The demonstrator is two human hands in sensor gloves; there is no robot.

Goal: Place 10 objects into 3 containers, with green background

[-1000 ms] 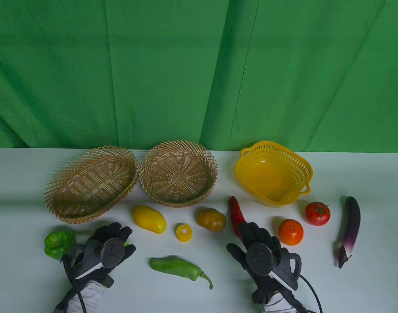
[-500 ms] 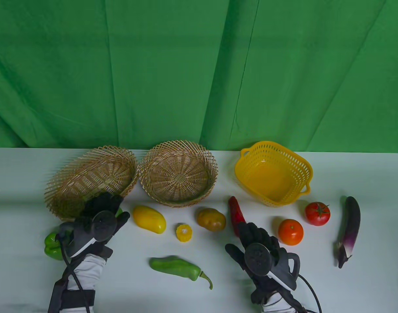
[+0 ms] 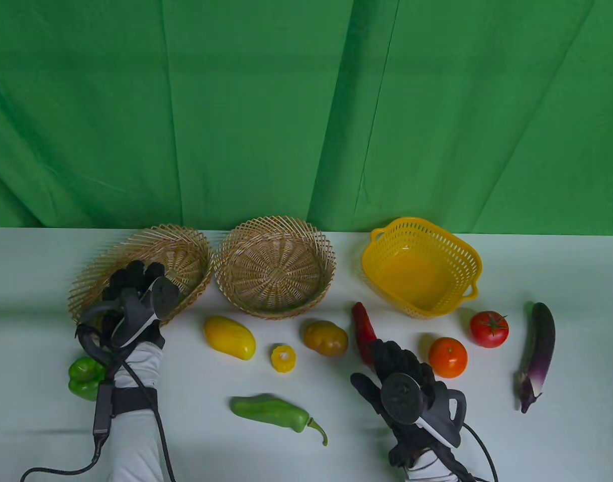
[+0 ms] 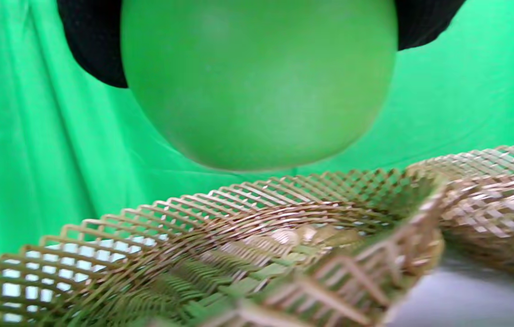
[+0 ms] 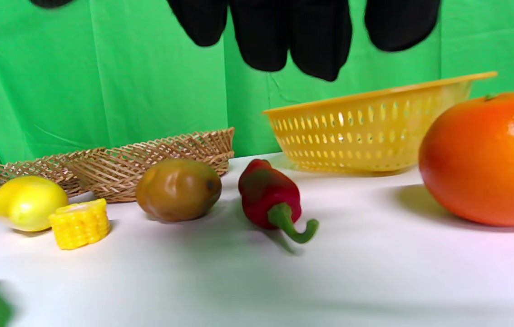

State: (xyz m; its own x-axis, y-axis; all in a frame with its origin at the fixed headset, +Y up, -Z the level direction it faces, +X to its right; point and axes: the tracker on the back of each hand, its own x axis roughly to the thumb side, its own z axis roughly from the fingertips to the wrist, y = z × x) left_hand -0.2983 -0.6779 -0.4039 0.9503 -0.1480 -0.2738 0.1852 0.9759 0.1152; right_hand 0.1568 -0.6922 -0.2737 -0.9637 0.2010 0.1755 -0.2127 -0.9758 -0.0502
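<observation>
Fingers of left hand clamped on green ball-like obj above oval basket, right hand relaxed w/ nothing held; early release near rim could bounce it onto tabletop.

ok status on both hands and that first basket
Left hand holds a round green fruit above the oval wicker basket, not yet released. Right hand open, idle near the red pepper. Nothing blocking.

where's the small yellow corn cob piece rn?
Table view: the small yellow corn cob piece lies on the white table, centre-left, between the yellow mango and the brown potato, apart from both.
</observation>
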